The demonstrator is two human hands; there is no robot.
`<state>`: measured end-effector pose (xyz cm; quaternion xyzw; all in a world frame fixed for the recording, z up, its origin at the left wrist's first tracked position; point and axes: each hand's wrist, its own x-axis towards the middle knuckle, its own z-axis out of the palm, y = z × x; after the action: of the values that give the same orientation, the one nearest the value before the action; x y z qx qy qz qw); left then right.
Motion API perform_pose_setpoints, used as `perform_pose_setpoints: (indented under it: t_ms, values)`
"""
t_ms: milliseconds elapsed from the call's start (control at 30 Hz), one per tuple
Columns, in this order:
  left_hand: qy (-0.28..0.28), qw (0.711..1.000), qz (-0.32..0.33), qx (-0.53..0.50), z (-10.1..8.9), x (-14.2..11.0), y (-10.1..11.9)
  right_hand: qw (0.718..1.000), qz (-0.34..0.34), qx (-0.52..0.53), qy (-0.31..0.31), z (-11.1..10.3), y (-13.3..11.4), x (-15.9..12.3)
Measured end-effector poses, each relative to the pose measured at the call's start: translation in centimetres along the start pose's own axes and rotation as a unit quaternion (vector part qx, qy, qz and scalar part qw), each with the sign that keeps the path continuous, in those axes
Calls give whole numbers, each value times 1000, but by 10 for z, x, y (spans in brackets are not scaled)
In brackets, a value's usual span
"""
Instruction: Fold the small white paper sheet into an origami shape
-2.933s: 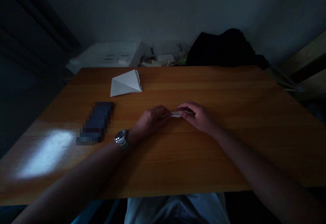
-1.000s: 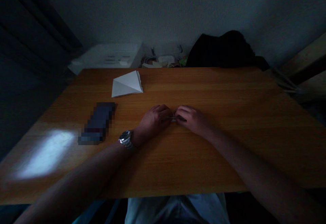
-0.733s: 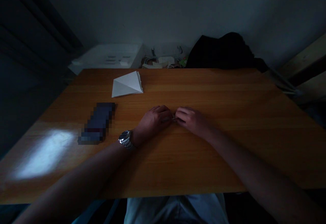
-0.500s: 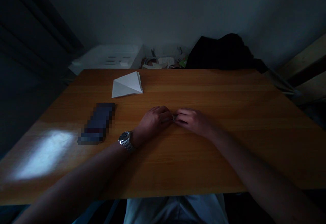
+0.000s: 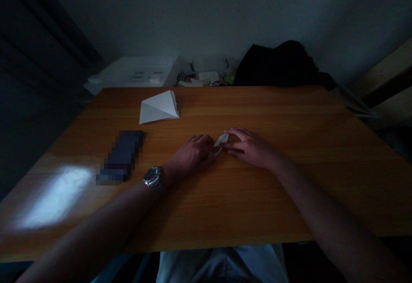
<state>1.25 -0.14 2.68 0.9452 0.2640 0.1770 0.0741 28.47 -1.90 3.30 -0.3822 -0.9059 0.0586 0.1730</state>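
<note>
A small white folded paper (image 5: pixel 221 139) lies slanted between my hands just above the wooden table. My left hand (image 5: pixel 195 152), with a metal watch on its wrist, grips the paper's lower left end; the fingers cover that end. From the right, my right hand (image 5: pixel 249 147) holds the upper part, one finger at the top tip and another along the lower side. Its fingers are a little spread around the paper. A larger folded white sheet (image 5: pixel 160 108) rests toward the back left of the table.
A dark, pixelated flat object (image 5: pixel 122 156) lies left of my left arm on the wooden table (image 5: pixel 289 120). Behind the far edge are a white plastic container (image 5: pixel 141 70), some cluttered small items (image 5: pixel 206 77) and a black cloth-like heap (image 5: pixel 280 66).
My right hand has shifted slightly right and its fingers have spread. More of the small folded paper now shows between the hands, tilted upward to the right.
</note>
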Motion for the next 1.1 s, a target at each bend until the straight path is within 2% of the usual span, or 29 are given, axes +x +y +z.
perform_pose_setpoints:
  t_ms: [133,367,633,1100]
  values:
    - [-32,999,26,26,-4,1,3,1000,15,7,-19,0,4,-3]
    - [-71,996,17,47,-8,1,9,998,21,26,-56,3,12,-7]
    - [-55,997,22,43,-4,-2,6,997,42,24,-56,2,11,-6]
    - [-56,996,19,66,-3,-1,8,998,39,-17,-47,19,21,-4]
